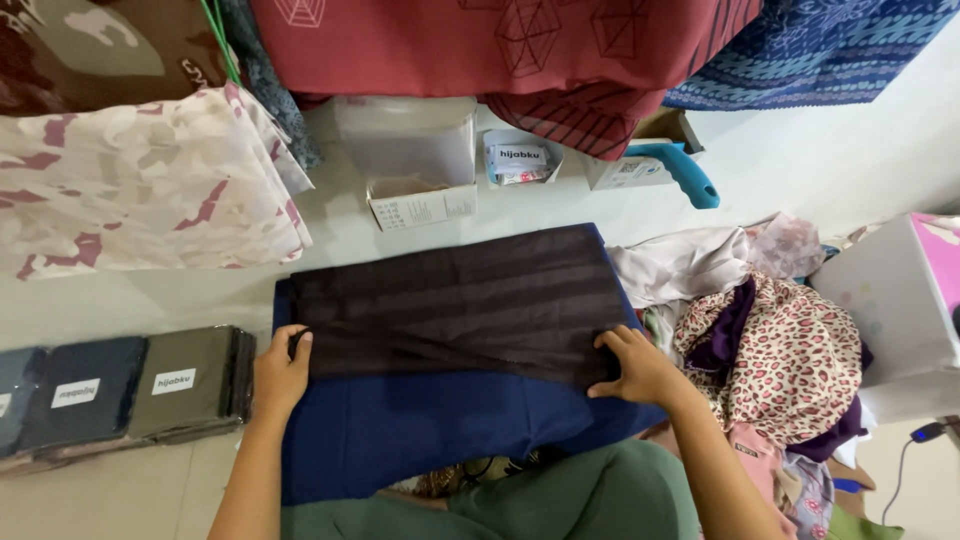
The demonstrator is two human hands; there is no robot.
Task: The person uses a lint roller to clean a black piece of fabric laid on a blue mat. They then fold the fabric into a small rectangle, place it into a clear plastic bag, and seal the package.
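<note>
I see the dark cloth (460, 305) lying folded on a blue cloth (420, 430) on the floor. My left hand (281, 372) grips its left edge; my right hand (640, 367) pinches its right corner. Leopard-print fabric (790, 360) lies right, packets (120, 390) left.

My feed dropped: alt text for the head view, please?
Both hands, left hand and right hand, grip the ends of a folded dark cloth lying on a blue cloth. Packaged cloths sit left, leopard-print fabric right.
</note>
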